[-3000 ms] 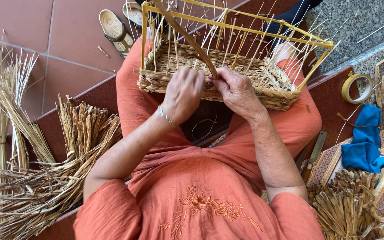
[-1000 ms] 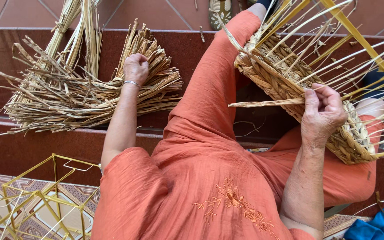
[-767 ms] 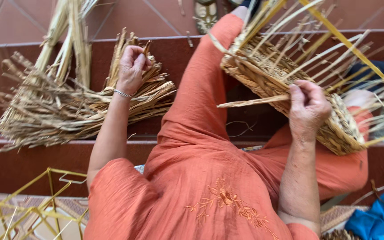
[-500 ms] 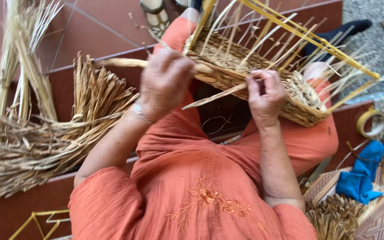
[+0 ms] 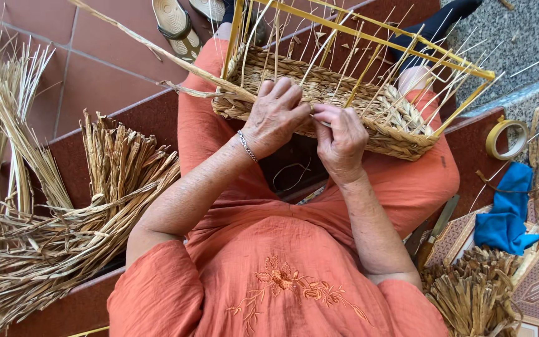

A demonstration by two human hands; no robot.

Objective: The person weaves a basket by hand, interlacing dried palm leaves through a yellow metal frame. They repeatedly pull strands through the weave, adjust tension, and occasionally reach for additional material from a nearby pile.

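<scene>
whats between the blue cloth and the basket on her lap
In the head view, a roll of yellowish tape lies between the blue cloth and the basket.

Garment: loose orange crinkled-cotton dress (image 5: 282,262) with short sleeves.
Embroidery: tone-on-tone orange floral stitched motif (image 5: 285,284) on the dress front.
Wrist: thin silver chain bracelet (image 5: 247,146), left arm.
Hands: bare.

I see the woven basket (image 5: 344,106) on the lap at upper centre, straw bundles (image 5: 63,212) at left, tape roll (image 5: 506,138) and cloth (image 5: 503,212) at right.
</scene>
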